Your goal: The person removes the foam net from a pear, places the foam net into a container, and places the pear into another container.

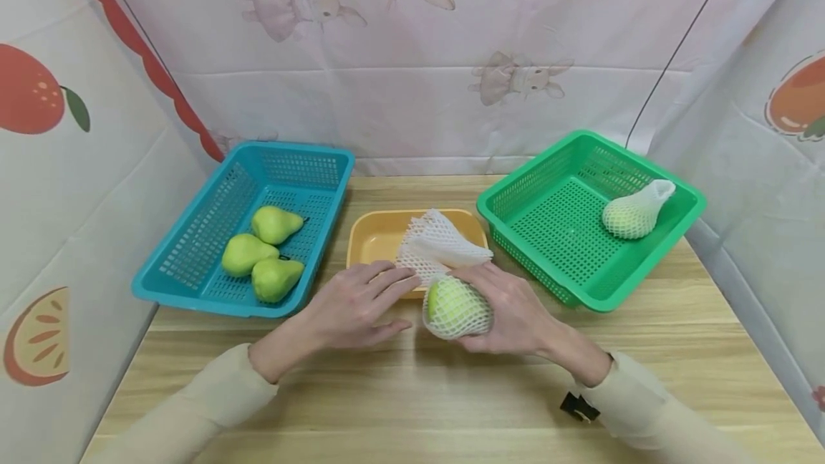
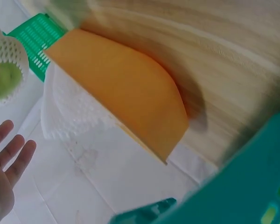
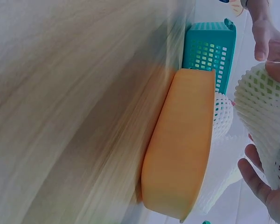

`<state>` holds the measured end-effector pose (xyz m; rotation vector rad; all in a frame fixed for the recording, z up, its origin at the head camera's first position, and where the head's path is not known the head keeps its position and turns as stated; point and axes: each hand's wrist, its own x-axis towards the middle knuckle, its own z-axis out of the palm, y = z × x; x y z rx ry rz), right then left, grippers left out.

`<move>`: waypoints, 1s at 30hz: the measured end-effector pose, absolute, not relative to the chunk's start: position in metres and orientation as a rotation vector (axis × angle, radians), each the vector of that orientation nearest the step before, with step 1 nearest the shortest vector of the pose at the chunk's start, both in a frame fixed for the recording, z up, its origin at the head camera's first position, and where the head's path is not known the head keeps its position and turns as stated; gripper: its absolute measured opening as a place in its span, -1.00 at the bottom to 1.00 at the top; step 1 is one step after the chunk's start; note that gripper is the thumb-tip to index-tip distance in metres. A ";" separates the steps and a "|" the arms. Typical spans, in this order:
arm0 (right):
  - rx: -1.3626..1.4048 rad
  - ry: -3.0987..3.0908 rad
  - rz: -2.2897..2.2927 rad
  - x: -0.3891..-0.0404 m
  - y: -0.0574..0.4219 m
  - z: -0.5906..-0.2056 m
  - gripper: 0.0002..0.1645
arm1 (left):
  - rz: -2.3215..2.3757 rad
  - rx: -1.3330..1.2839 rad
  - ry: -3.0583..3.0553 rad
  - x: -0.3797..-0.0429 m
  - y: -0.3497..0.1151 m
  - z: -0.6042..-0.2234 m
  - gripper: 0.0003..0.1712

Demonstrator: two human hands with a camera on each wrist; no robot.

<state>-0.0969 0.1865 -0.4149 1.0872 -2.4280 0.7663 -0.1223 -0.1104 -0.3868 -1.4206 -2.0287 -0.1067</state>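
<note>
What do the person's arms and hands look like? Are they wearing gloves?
The left sleeve and right sleeve are plain cream and stop short of the hands. No gloves: the left hand and right hand are bare. A small black piece shows beside the right sleeve's end, but I can't tell what it is.

High head view, orange tray [image 2: 126, 84] in both low wrist views
</note>
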 end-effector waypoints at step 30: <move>1.115 -2.424 0.623 -0.097 0.177 -0.414 0.14 | -0.038 -1.441 -2.055 -0.115 -0.087 -0.393 -0.15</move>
